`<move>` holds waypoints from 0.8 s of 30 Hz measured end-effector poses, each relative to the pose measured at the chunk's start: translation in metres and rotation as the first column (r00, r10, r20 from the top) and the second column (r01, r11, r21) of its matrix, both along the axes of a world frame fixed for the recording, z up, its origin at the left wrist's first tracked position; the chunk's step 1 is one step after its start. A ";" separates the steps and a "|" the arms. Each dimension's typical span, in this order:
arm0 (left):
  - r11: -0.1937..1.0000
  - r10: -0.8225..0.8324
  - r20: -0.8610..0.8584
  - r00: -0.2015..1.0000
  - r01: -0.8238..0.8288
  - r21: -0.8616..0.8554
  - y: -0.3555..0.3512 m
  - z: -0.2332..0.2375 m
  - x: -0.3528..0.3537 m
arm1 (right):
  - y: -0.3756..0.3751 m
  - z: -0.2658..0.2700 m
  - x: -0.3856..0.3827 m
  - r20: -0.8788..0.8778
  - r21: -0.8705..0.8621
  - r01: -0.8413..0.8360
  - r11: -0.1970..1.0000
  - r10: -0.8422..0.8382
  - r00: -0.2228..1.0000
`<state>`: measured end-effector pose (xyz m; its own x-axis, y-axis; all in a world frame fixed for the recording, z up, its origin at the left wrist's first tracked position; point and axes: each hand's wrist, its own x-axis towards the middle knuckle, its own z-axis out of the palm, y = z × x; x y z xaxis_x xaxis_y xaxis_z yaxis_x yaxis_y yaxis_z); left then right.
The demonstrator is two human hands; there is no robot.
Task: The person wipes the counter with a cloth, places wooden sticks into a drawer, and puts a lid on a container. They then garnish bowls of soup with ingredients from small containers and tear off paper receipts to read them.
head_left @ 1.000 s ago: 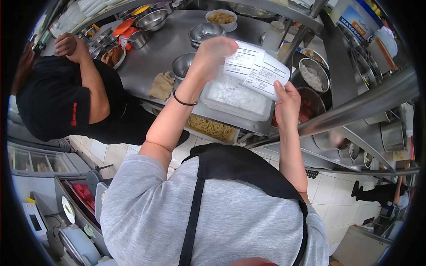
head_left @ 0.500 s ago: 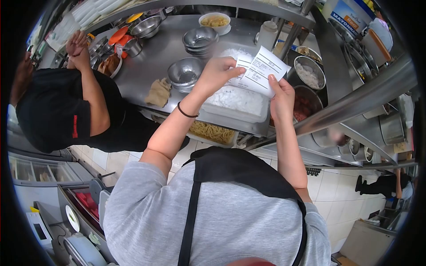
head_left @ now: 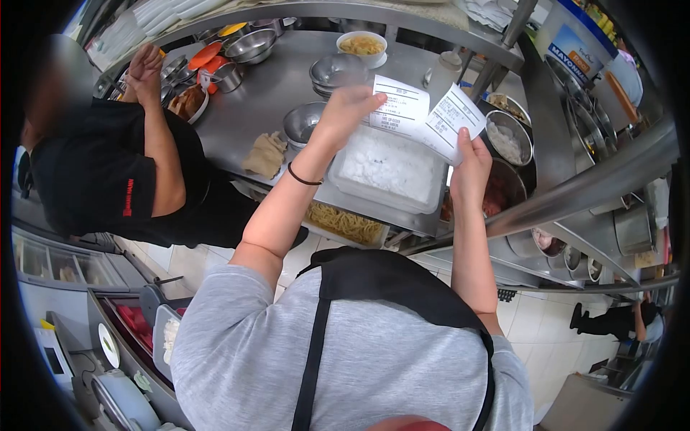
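Note:
My left hand (head_left: 345,113) pinches a printed order slip (head_left: 399,108) between thumb and fingers at its left edge. Another printed order slip (head_left: 455,123) is gripped by my right hand (head_left: 471,164), thumb on its lower right edge. The two slips fan out side by side, their inner edges close together, over a plastic tub (head_left: 379,198) of white powder on the steel counter. Left of the tub, behind my left wrist, stand metal bowls (head_left: 302,121), with a stack of metal bowls (head_left: 336,70) farther back. A crumpled tan cloth (head_left: 264,154) lies near the counter's front edge.
A person in black (head_left: 108,165) stands close at my left. Below the counter edge sits a tray of noodles (head_left: 346,224). A bowl of soup (head_left: 362,47) stands at the back. Metal pots of food (head_left: 509,136) and a steel rail (head_left: 575,188) are at the right.
My hands have drawn the two overlapping slips apart, so both printed faces now show. The right hand has shifted slightly right, and the view has moved a little.

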<state>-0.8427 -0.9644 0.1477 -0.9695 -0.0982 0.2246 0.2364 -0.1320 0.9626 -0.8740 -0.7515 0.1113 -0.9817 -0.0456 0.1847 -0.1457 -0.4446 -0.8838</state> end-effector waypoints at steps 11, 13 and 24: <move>0.969 0.204 -0.127 0.971 -0.218 -0.112 -0.028 0.036 -0.014 | -0.040 0.073 -0.038 -0.478 0.150 0.386 0.910 -0.275 0.834; 0.966 0.249 -0.156 0.956 -0.257 -0.037 -0.044 0.033 -0.014 | -0.059 0.126 -0.054 -0.584 0.207 0.519 0.830 -0.321 0.746; 0.918 0.388 -0.118 0.914 -0.372 0.137 -0.104 0.006 0.053 | -0.114 0.304 -0.179 -0.573 -0.005 0.455 0.890 -0.375 0.728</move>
<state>-0.7898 -1.0680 0.1540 -0.8134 -0.4848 0.3215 0.4202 -0.1074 0.9011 -1.0528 -0.8652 0.4149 -0.6412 0.2805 0.7142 -0.7611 -0.1141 -0.6385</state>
